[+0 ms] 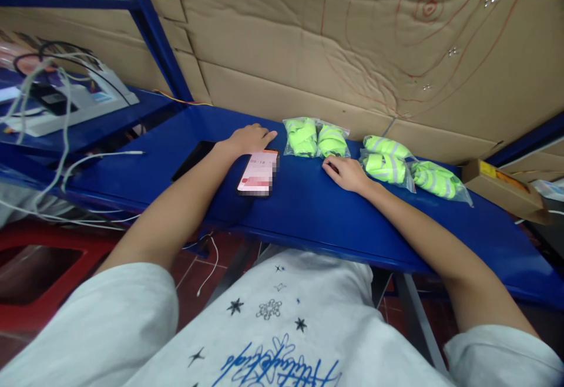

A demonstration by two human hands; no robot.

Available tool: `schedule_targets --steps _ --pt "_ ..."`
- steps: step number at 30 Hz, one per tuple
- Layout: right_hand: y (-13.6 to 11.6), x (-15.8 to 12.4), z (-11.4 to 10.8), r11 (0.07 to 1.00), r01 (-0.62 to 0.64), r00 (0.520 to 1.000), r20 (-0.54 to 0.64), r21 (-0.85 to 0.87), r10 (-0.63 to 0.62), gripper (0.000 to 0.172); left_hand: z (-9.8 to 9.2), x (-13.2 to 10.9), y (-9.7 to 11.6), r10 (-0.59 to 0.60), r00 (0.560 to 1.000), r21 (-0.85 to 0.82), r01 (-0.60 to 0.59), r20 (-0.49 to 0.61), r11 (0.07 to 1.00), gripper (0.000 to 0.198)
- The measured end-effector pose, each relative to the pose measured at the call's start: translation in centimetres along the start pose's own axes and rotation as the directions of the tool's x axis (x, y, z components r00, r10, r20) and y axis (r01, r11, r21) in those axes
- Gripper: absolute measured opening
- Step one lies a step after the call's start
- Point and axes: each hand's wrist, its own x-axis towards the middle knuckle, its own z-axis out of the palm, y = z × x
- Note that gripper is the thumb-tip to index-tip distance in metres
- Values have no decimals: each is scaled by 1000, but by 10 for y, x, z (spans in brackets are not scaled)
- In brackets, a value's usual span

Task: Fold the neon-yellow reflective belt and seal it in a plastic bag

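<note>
My left hand [252,139] lies on the blue table with its fingers stretched out, just beyond the top of a lit phone [257,173]. It appears to hold nothing. My right hand [346,172] rests further right, fingers loosely bent and a small gap showing between them. Its knuckles are close to a clear bag [332,139] of folded neon-yellow reflective material; whether they touch is unclear. Another such bag [301,137] stands to its left. More neon bags [385,167] are grouped to the right, one [436,180] at the end. Beneath my left forearm is a dark flat object [192,158], partly covered.
A cardboard wall [282,40] closes off the back of the blue table [291,222]. To the left are a power strip [73,114] with tangled cables and a red stool [48,269]. A small cardboard box [502,190] sits at the right.
</note>
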Motion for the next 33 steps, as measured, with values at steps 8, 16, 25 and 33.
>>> schedule_targets --steps 8,16,25,33 --pt "1 0 0 1000 0 1000 4 1 0 35 -14 -12 24 121 966 -175 -164 -230 971 68" --pt "2 1 0 1000 4 1000 1 11 -4 36 -8 -17 45 339 932 -158 -357 -133 921 83" --pt "-1 0 0 990 -29 999 -20 140 32 34 -5 -16 61 320 935 -104 -338 -155 935 44" --pt "17 12 6 814 -189 934 -154 549 321 78 -12 -25 61 407 692 -178 -608 -597 774 20"
